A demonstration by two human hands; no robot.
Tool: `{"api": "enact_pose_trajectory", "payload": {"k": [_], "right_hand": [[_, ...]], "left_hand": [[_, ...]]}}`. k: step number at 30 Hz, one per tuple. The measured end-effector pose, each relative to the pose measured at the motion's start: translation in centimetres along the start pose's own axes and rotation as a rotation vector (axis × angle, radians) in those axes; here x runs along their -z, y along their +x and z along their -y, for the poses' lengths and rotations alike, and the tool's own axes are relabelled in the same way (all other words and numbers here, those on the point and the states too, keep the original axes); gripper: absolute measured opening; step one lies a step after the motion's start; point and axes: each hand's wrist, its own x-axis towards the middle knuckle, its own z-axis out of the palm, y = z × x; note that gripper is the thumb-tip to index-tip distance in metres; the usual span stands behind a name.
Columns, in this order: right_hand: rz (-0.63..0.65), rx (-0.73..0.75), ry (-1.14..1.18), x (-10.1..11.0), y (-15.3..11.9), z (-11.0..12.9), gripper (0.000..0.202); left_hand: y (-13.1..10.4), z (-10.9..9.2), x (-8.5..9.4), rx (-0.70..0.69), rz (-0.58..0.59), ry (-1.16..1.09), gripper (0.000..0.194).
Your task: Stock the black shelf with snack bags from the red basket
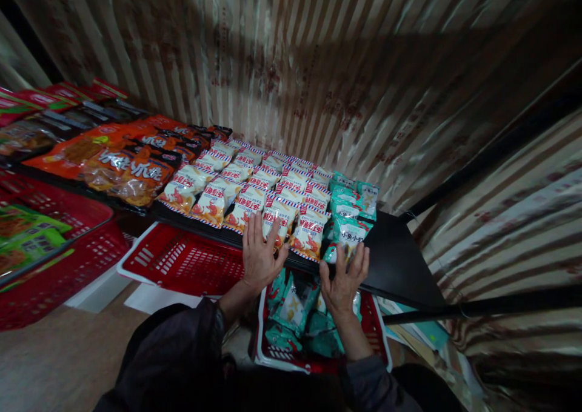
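Shelf is the reference here. White bags sit on its middle stretch, five across the front, several rows deep, edges lined up; that block looks done. Shelf's green bags stand just right of the white block, one narrow column, front to back, a bit uneven at the rear; reads as partly done. Black surface shows on the shelf right of that column. More of the same sit in the red basket below the shelf's front edge: the basket's green bags cover much of what shows inside, so some look left over; count can't be told, hands and shelf edge hide part. Left hand is wide, fingers spread, fingertips against the front white bags at the shelf edge, no grip visible. Right hand is wide too, fingers spread and slightly bent at the lower end of the front green bag; looks like contact, can't tell how firm. Orange bags lie on the shelf's left part, beside the white block, overlapping but settled. Judgement: mostly through, with the green column and basket contents the open items.
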Motion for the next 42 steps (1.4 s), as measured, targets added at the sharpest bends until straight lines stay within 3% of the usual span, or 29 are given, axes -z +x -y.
{"api": "enact_pose_trajectory", "payload": {"k": [5, 12, 26, 42], "right_hand": [[0.134, 0.11, 0.235, 0.3, 0.8, 5.0, 0.065], [0.277, 0.177, 0.289, -2.5, 2.0, 9.8, 0.054], [0.306, 0.175, 0.305, -4.8, 1.9, 10.8, 0.058], [0.303, 0.148, 0.311, -4.4, 1.6, 10.7, 0.066]], "left_hand": [[0.2, 0.5, 0.0, 0.005, -0.036, -0.017, 0.052], [0.5, 3.2, 0.1, 0.14, -0.132, 0.015, 0.047], [-0.3, 4.3, -0.6, 0.168, -0.066, -0.063, 0.044], [0.2, 4.1, -0.1, 0.087, -0.098, -0.026, 0.044]]}}
